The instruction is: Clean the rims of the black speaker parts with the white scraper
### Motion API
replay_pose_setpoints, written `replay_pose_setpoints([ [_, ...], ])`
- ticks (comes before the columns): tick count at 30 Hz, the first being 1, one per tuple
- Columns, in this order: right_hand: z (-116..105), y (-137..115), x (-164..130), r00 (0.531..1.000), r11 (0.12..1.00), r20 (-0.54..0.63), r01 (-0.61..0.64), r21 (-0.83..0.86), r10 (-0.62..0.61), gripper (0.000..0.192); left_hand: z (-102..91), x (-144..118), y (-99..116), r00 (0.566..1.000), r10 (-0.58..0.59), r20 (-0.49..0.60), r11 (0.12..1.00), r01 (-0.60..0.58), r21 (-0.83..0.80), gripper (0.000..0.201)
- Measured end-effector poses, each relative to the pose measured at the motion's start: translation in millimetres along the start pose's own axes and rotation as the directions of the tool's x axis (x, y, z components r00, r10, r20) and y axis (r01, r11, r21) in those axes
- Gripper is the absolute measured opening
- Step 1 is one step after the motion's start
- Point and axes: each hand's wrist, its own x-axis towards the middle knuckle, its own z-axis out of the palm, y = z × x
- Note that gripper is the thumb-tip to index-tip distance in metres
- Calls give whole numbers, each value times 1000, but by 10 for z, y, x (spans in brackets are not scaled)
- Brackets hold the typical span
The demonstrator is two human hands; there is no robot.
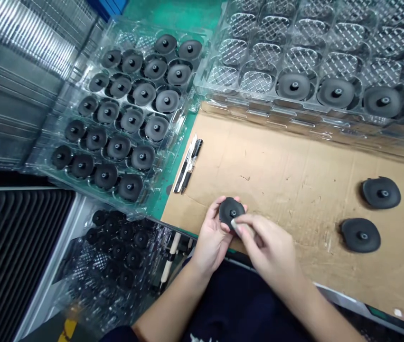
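Left hand [211, 237] cupped around a black round part [231, 212], held just above the near edge of the cardboard sheet [287, 166] on the green tabletop [173, 12]. Right hand [271, 247] pinching a small pale piece [237, 227] against the part's rim. Two similar parts [380, 192] lying well apart to the right; filled clear tray [123, 114] to the left, pens [188, 165] beside it.

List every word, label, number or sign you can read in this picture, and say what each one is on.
None can be read.
The pens beside the cardboard sheet: any print is too small to tell.
The black disc in the left hand, with the right hand on it: no marking shows.
The clear trays: no labels show.
A white scrap at the bottom edge, on dark cloth: too cut off to read.
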Motion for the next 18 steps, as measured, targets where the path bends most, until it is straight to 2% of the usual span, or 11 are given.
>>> replay_pose_setpoints([
  [2,3,-3,-18,1000,1000,29,-7,30,6,17,-4,-4,-3,1000,-4,8,1000,4,3,51],
  [5,22,10,-37,996,998,-73,-47,-32,44,16,-9,-10,-6,1000,24,-11,999,-23,31,51],
  [10,30,45,-45,998,999,-49,41,2,-41,17,-1,2,16,1000,-4,11,999,3,52,54],
  [14,-87,45,5,977,999,-213,-25,-45,15,17,23,-45,58,999,-41,21,996,39,81,67],
  [16,-118,-62,-69,964,997,-257,67,-37,-74,21,34,-129,84,995,-98,22,990,95,103,68],
  [18,-115,-219,-211,951,980,-241,201,15,-191,23,38,-250,108,987,-161,28,978,156,136,67],
])
